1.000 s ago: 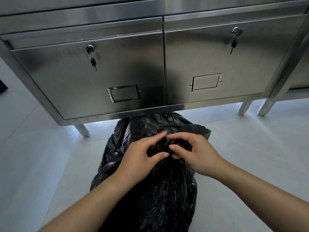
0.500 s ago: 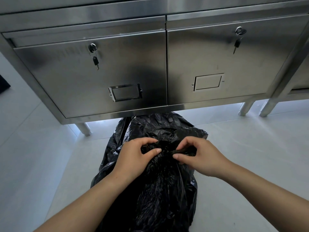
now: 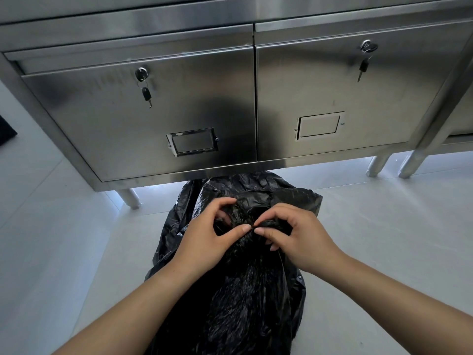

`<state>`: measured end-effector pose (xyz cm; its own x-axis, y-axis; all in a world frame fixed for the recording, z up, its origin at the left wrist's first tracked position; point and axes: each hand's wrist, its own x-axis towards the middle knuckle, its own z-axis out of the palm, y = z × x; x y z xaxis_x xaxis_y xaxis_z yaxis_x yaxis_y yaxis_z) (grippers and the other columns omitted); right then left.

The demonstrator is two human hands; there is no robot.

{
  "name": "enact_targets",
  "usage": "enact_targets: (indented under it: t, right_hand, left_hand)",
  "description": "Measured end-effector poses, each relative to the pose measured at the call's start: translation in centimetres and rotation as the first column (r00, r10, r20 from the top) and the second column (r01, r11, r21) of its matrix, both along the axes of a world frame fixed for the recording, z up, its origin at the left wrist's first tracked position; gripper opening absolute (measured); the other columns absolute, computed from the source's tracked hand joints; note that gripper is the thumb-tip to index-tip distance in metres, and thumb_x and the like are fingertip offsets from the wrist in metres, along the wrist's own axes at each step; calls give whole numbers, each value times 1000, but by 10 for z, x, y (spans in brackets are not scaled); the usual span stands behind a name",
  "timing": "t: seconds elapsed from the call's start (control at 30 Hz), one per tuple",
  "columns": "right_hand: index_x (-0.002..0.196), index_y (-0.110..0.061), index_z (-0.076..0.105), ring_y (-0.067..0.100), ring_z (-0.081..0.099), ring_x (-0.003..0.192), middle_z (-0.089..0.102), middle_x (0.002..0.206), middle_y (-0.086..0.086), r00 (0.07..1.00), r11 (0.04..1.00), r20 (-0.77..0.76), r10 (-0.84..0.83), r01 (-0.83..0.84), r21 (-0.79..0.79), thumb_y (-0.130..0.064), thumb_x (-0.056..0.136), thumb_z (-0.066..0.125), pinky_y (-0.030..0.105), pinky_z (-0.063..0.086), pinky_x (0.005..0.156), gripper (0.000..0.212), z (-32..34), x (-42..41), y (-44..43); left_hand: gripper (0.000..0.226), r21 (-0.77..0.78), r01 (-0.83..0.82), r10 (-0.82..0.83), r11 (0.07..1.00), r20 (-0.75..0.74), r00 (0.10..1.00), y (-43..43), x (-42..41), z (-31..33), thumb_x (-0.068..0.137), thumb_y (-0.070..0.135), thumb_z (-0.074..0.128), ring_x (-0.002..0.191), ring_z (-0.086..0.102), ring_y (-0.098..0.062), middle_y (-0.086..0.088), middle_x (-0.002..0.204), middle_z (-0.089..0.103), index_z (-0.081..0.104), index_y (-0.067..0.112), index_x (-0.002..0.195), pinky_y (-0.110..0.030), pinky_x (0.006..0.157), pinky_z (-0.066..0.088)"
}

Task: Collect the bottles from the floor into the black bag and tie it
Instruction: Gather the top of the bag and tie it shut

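Observation:
The black bag [image 3: 245, 298] lies bulging on the pale floor in front of me, its gathered mouth bunched at the far end. My left hand [image 3: 204, 239] pinches the twisted plastic on the left of the bunch, thumb and forefinger curled around it. My right hand [image 3: 299, 239] pinches the plastic on the right, and the two thumbs nearly meet at the middle. No bottles show on the floor; the bag hides whatever is inside it.
A stainless steel cabinet [image 3: 179, 103] with two locked drawers stands just beyond the bag, with keys hanging from its locks [image 3: 146, 93]. Its round legs [image 3: 130, 198] rest on the floor. A second steel frame [image 3: 414, 160] stands at the right. Pale floor tiles [image 3: 64, 239] surround the bag.
Both hands moved apart and then came back together at the bag's gathered mouth, working the twisted plastic. The view tilted slightly; the bag stayed in place.

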<state>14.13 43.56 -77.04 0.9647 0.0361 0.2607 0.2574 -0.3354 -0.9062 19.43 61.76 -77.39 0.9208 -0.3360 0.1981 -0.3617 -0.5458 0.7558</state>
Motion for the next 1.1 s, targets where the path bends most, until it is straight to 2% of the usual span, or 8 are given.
enact_targets:
  t: [0.1,0.2,0.27,0.4,0.57,0.73,0.97,1.1]
  right_hand:
    - [78,-31,64,10,64,56,64,78,-9,999,999,-17,-32,32,33,-15,82,69,18,51,50,17,0,2,-2]
    - [79,-29,62,10,64,53,65,64,-9,998,998,-38,-50,51,37,-16,83,67,18,50,48,14,0,3,-3]
    - [78,-29,62,7,63,51,65,63,-12,998,998,-32,-59,60,27,-16,83,67,16,49,48,15,0,3,-2]
    - [77,-30,61,3,60,47,64,62,-17,996,996,-16,-86,86,11,-17,82,68,13,46,47,16,1,3,-1]
    - [70,-33,60,5,60,42,63,56,-19,991,993,-72,-109,105,-58,-18,79,71,12,44,47,20,-6,0,-4]
    - [68,-25,61,11,65,50,65,50,-5,972,989,-210,-106,124,75,-9,80,70,19,52,54,22,-19,-11,-19]
    - [68,-17,56,7,62,46,62,47,-6,959,936,-208,-193,244,255,0,83,63,15,51,54,24,-22,-10,-28]
    - [68,-15,57,7,62,47,57,59,-3,942,882,-229,-245,315,351,2,83,63,15,53,55,23,-22,-10,-41]
  left_hand:
    - [53,-10,-81,80,997,-38,996,5,3,1,60,68,60,71,55,6,18,89,60,48,35,100,-11,65,39]
    - [19,37,-24,26,999,-57,998,13,7,1,75,52,63,76,61,2,19,86,67,61,38,87,-19,71,46]
    - [2,83,61,-57,995,-51,997,18,7,4,80,43,64,82,61,9,28,86,68,66,44,80,-8,72,43]
    - [10,175,188,-177,966,-73,981,23,8,10,81,41,66,86,58,18,41,86,63,65,51,79,2,73,36]
    - [19,127,275,-247,953,-201,948,27,8,6,73,33,76,85,62,14,36,87,67,69,49,79,1,75,39]
    - [16,30,173,-163,984,-223,961,29,3,0,71,25,78,73,64,11,28,76,71,73,39,76,0,68,41]
    - [16,-104,-11,-8,995,-179,984,33,5,1,75,16,75,63,62,9,23,67,71,72,32,76,-2,64,44]
    - [14,-131,-90,65,987,-186,980,47,14,6,76,14,74,62,63,8,24,66,70,72,29,75,-1,62,44]
